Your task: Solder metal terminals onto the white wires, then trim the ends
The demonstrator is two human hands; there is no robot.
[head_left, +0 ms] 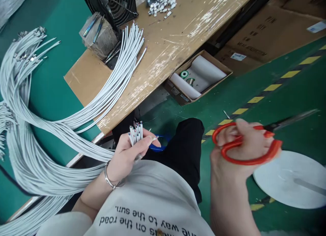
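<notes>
My left hand [129, 151] is closed around the end of a bundle of white cables [137, 132]. Small coloured wire tips show at the cut ends, and one cable end sticks out past the thumb. Out to the right, my right hand [244, 144] grips a pair of scissors [254, 158] with red handles. The scissors' blades point right, away from the cables, and look slightly blurred. More white cables [107, 90] sweep across the bench, their loose ends fanned out on the cardboard. Thick loops of cable [38, 154] lie at the left.
A cardboard-topped bench [163, 56] carries a black fan [115, 6], a taped block [98, 35] with metal rods and a pile of small white connectors [163, 5]. Below stand an open box [198, 78] with spools and large cartons [267, 35]. A round white surface [285, 192] is at right.
</notes>
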